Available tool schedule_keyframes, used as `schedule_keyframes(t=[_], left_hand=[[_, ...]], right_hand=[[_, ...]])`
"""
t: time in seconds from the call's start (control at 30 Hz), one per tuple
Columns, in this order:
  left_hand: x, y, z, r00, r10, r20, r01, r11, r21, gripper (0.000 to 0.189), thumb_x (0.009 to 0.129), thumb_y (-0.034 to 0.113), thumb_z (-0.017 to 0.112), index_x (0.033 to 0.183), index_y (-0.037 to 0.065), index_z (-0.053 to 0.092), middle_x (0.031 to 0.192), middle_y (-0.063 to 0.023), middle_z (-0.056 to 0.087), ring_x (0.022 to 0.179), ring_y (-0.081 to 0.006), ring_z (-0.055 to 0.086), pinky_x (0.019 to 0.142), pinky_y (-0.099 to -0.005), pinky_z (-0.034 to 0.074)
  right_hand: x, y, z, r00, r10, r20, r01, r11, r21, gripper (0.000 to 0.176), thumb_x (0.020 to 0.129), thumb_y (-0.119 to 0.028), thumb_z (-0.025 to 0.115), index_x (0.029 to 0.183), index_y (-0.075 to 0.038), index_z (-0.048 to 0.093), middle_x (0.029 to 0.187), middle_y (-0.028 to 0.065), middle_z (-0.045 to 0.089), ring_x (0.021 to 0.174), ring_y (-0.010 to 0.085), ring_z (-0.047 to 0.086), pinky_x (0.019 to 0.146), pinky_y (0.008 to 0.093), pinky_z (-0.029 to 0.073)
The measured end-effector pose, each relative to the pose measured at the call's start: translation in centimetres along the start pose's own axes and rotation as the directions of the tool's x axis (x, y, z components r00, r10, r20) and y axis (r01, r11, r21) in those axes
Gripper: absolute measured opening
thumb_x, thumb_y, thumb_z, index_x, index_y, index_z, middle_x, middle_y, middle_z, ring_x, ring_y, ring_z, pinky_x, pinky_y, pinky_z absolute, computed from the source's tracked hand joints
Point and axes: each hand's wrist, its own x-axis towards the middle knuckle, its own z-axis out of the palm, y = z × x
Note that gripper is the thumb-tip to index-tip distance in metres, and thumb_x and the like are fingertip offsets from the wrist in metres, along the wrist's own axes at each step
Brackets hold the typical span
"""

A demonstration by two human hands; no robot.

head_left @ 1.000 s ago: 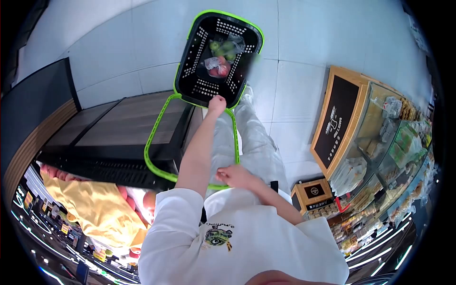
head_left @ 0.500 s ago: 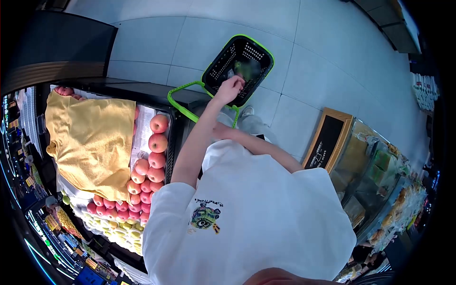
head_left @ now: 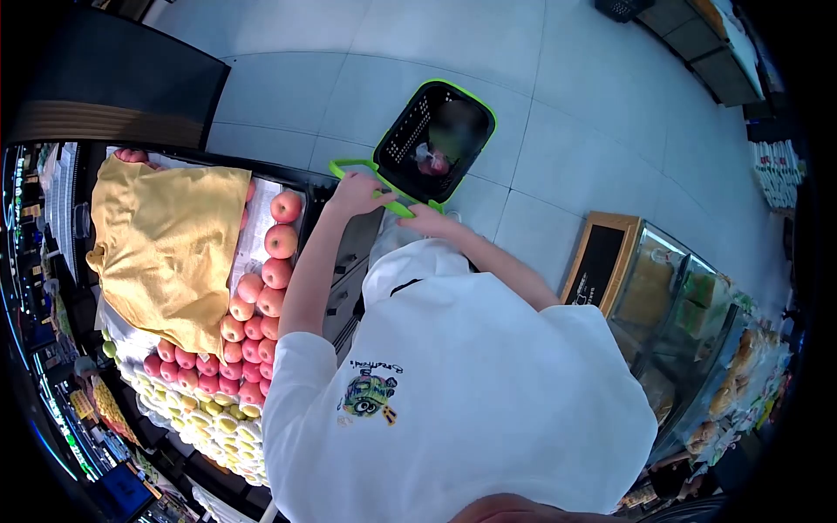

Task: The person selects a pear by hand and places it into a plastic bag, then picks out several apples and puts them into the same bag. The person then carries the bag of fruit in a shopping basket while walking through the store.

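Observation:
Both hands are at the green handle (head_left: 399,209) of a black basket with a green rim (head_left: 490,131). My left hand (head_left: 356,193) is closed round the handle's left part. On its right part, near the basket's lower edge, my right hand (head_left: 425,220) is closed too. Inside the basket lies a clear bag with something reddish (head_left: 431,160), beside a blurred greenish item (head_left: 459,131).
Left of me stands a fruit display with red apples (head_left: 281,241), a yellow cloth (head_left: 170,253) and pale wrapped fruit (head_left: 228,425). To the right are a wood-framed sign (head_left: 602,261) and a glass case (head_left: 689,305).
My left hand has come out of the basket and moved down-left onto the handle. My right hand now shows on the handle too. A bag with something reddish is now visible inside the basket.

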Motion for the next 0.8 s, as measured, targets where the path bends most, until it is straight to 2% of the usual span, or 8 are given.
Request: schedule_keyframes(t=[0.07,0.1,0.17,0.27,0.37,0.53,0.67,0.8], left_hand=[[-0.9,-0.3,0.5,0.99,0.097,-0.099,-0.093,0.995,0.038,0.049,0.082,0.059,0.071,0.099,0.013,0.077,0.105,-0.011,0.072,0.117,-0.0286,0.062,0.114,-0.0459,0.038],[-1.0,-0.8,1.2,0.99,0.098,-0.104,-0.094,0.995,0.041,0.049,0.082,0.059,0.071,0.099,0.013,0.077,0.105,-0.011,0.072,0.117,-0.0286,0.062,0.114,-0.0459,0.038],[-1.4,-1.9,2.5,0.968,0.039,-0.247,-0.008,0.992,0.123,0.036,0.078,0.044,0.078,0.095,0.012,0.076,0.101,-0.0109,0.072,0.112,-0.0278,0.065,0.112,-0.0441,0.041],[-1.9,-1.9,5.0,0.976,-0.069,-0.205,0.113,0.971,0.212,0.027,0.073,0.03,0.081,0.091,0.012,0.075,0.099,-0.0096,0.073,0.108,-0.0265,0.067,0.109,-0.043,0.043],[-2.4,-0.8,5.6,0.97,-0.013,-0.244,0.061,0.979,0.193,0.024,0.075,0.028,0.079,0.092,0.011,0.075,0.096,-0.0086,0.074,0.106,-0.026,0.068,0.106,-0.0428,0.045],[-2.3,2.2,6.8,0.991,-0.027,-0.13,0.048,0.986,0.158,0.037,0.08,0.048,0.08,0.092,0.014,0.075,0.099,-0.0096,0.075,0.103,-0.0273,0.071,0.103,-0.0442,0.046],[-4.6,5.0,8.2,0.996,-0.088,-0.023,0.089,0.993,0.074,0.039,0.08,0.048,0.079,0.093,0.012,0.077,0.095,-0.0107,0.076,0.096,-0.0301,0.073,0.091,-0.0451,0.055],[-7.7,6.0,10.3,0.993,-0.105,0.05,0.106,0.994,-0.026,0.037,0.082,0.045,0.071,0.093,0.011,0.077,0.101,-0.0145,0.075,0.102,-0.0309,0.072,0.088,-0.0466,0.058]], right_hand=[[-0.5,0.1,-0.3,1.0,0.011,-0.008,-0.011,1.0,0.022,0.052,0.086,-0.051,0.072,0.096,0.0,0.071,0.088,0.0138,0.071,0.08,0.0255,0.067,0.074,0.0414,0.051],[-0.8,0.1,-0.3,1.0,-0.007,-0.014,0.007,1.0,0.013,0.052,0.086,-0.051,0.072,0.096,0.0,0.071,0.089,0.0133,0.071,0.08,0.0261,0.067,0.074,0.0413,0.051],[-1.1,0.4,0.2,0.999,-0.032,-0.023,0.032,0.999,0.004,0.051,0.086,-0.051,0.072,0.096,0.0,0.071,0.09,0.0128,0.071,0.08,0.0267,0.067,0.074,0.0411,0.052],[-0.9,2.2,1.1,1.0,-0.007,-0.012,0.006,0.998,-0.064,0.052,0.086,-0.051,0.072,0.098,0.0,0.072,0.092,0.0138,0.071,0.083,0.0269,0.067,0.075,0.0408,0.051],[-2.5,2.9,1.8,0.998,0.057,0.03,-0.054,0.994,-0.097,0.055,0.087,-0.052,0.072,0.101,0.001,0.073,0.094,0.0157,0.071,0.087,0.0273,0.067,0.078,0.0413,0.051],[-6.5,3.6,0.0,0.998,0.018,-0.065,-0.03,0.984,-0.177,0.055,0.086,-0.052,0.073,0.102,0.001,0.073,0.097,0.0168,0.071,0.09,0.0274,0.067,0.081,0.0419,0.051],[-9.8,4.3,0.4,0.999,0.005,-0.042,-0.016,0.96,-0.279,0.051,0.085,-0.05,0.073,0.101,-0.001,0.074,0.091,0.0162,0.07,0.085,0.0292,0.067,0.078,0.0422,0.052],[-12.5,4.6,2.6,0.998,0.007,-0.069,-0.027,0.955,-0.295,0.048,0.083,-0.046,0.073,0.101,-0.002,0.077,0.084,0.0188,0.073,0.08,0.0313,0.071,0.076,0.0427,0.055]])
